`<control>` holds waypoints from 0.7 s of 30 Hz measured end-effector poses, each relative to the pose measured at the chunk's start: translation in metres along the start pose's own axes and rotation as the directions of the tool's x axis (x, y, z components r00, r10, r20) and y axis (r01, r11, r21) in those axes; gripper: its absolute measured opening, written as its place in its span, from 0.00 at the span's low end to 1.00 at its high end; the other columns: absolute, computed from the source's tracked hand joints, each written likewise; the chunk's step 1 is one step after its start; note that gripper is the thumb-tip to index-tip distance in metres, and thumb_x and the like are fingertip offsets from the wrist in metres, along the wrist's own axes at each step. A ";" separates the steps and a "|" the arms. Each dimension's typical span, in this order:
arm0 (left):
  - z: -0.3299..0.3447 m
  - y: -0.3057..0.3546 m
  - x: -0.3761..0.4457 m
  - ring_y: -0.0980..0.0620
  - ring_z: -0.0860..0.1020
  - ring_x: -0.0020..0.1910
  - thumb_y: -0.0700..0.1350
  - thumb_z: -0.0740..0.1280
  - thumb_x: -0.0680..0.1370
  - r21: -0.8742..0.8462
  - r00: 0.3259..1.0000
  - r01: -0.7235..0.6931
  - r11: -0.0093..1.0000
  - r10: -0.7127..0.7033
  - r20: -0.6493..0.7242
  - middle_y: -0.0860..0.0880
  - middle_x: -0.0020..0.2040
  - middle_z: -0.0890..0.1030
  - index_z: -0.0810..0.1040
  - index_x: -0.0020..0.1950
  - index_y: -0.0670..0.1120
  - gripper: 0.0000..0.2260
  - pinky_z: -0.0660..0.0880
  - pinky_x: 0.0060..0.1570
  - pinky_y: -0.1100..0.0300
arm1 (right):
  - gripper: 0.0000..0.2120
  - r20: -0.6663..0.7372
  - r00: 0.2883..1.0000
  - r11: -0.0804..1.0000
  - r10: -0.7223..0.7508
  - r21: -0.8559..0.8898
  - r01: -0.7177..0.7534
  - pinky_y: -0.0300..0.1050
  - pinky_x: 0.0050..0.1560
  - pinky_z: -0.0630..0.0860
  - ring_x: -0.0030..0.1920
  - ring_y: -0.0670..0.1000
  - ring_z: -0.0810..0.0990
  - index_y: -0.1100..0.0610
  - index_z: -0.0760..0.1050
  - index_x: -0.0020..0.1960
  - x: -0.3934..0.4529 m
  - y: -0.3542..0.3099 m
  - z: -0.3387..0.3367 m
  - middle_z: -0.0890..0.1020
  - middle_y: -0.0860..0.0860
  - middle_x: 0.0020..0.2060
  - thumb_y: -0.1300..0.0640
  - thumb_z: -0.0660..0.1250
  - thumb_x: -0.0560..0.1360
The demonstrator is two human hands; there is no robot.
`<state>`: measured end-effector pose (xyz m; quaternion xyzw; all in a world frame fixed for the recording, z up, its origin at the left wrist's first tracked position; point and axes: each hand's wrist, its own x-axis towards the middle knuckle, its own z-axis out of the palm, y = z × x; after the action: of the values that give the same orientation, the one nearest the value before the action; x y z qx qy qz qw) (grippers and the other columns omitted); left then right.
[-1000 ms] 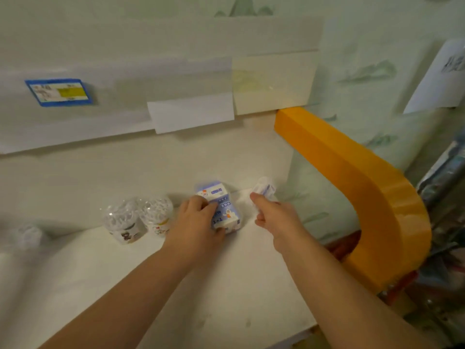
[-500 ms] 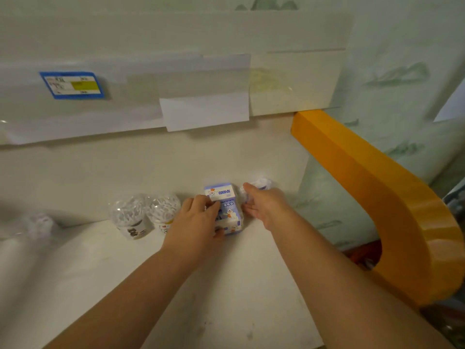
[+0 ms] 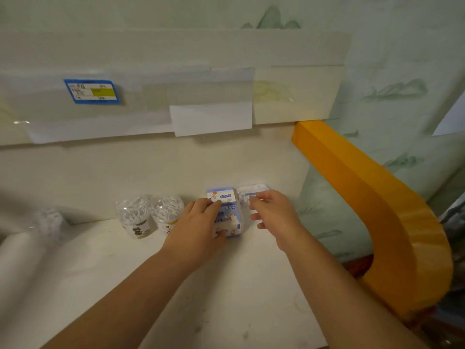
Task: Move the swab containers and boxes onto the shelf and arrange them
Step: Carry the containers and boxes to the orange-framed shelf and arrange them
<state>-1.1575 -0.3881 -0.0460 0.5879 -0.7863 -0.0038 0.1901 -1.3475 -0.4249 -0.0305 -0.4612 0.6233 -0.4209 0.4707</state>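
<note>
The pale cream shelf board (image 3: 125,285) is sitting against a taped-up wall with a curved orange bracket (image 3: 377,210) on its right. Two clear round tubs of white cotton swabs (image 3: 151,215) are standing at the back (upright, touching). The left hand (image 3: 198,227) is curling its fingers round a blue-and-white swab box (image 3: 227,212); the right hand (image 3: 274,215) is pinching a small clear plastic swab case (image 3: 251,193) just beside it.
</note>
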 end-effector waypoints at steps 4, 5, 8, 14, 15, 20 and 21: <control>-0.030 0.002 -0.018 0.46 0.73 0.62 0.49 0.69 0.73 -0.027 0.994 -0.019 0.999 0.016 -0.106 0.49 0.63 0.74 0.71 0.70 0.46 0.27 0.71 0.60 0.56 | 0.05 0.027 0.950 0.923 -0.310 -0.230 0.308 0.38 0.39 0.75 0.41 0.44 0.81 0.50 0.77 0.50 -0.023 -0.013 0.000 0.82 0.44 0.44 0.53 0.70 0.75; -0.039 0.000 -0.024 0.47 0.73 0.62 0.49 0.69 0.73 -0.028 0.992 -0.010 1.000 0.007 -0.127 0.49 0.62 0.74 0.71 0.70 0.46 0.26 0.70 0.60 0.57 | 0.05 0.046 0.935 0.899 -0.352 -0.261 0.351 0.37 0.39 0.75 0.41 0.43 0.80 0.49 0.77 0.51 -0.027 -0.018 0.000 0.82 0.44 0.44 0.54 0.70 0.75; -0.067 -0.006 -0.042 0.49 0.73 0.62 0.51 0.66 0.73 -0.041 0.983 0.029 0.999 -0.036 -0.181 0.51 0.62 0.75 0.73 0.69 0.46 0.24 0.69 0.61 0.59 | 0.09 0.061 0.882 0.839 -0.468 -0.283 0.465 0.40 0.45 0.79 0.45 0.42 0.80 0.46 0.76 0.54 -0.041 -0.031 0.006 0.81 0.43 0.45 0.54 0.71 0.75; -0.121 -0.032 -0.089 0.48 0.75 0.60 0.53 0.62 0.73 0.008 0.940 0.155 0.988 -0.145 -0.308 0.48 0.61 0.76 0.76 0.66 0.45 0.24 0.67 0.63 0.61 | 0.13 0.141 0.773 0.736 -0.619 -0.240 0.633 0.38 0.54 0.75 0.51 0.42 0.78 0.49 0.77 0.57 -0.074 -0.045 0.037 0.79 0.42 0.50 0.54 0.72 0.73; -0.129 -0.037 -0.099 0.48 0.75 0.61 0.53 0.62 0.73 0.026 0.935 0.183 0.983 -0.166 -0.314 0.48 0.61 0.76 0.76 0.66 0.44 0.24 0.66 0.63 0.61 | 0.13 0.157 0.761 0.724 -0.629 -0.237 0.648 0.39 0.54 0.75 0.52 0.42 0.78 0.49 0.77 0.57 -0.079 -0.047 0.045 0.78 0.41 0.51 0.53 0.72 0.73; -0.169 -0.060 -0.152 0.49 0.72 0.62 0.50 0.65 0.72 0.074 0.892 0.309 0.948 -0.262 -0.368 0.49 0.63 0.75 0.76 0.66 0.46 0.23 0.65 0.63 0.60 | 0.13 0.221 0.721 0.677 -0.657 -0.249 0.693 0.34 0.53 0.73 0.51 0.39 0.76 0.47 0.77 0.57 -0.113 -0.059 0.094 0.78 0.40 0.51 0.52 0.72 0.73; -0.176 -0.067 -0.165 0.49 0.73 0.62 0.50 0.65 0.72 0.084 0.885 0.319 0.944 -0.266 -0.382 0.49 0.63 0.76 0.77 0.65 0.46 0.22 0.66 0.62 0.58 | 0.12 0.230 0.714 0.673 -0.662 -0.237 0.701 0.31 0.52 0.73 0.51 0.39 0.76 0.47 0.77 0.56 -0.122 -0.062 0.104 0.78 0.39 0.51 0.52 0.72 0.73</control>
<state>-1.0026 -0.2176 0.0536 0.7025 -0.6374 0.1338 0.2870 -1.2186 -0.3292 0.0322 -0.7530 0.4326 -0.4341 0.2398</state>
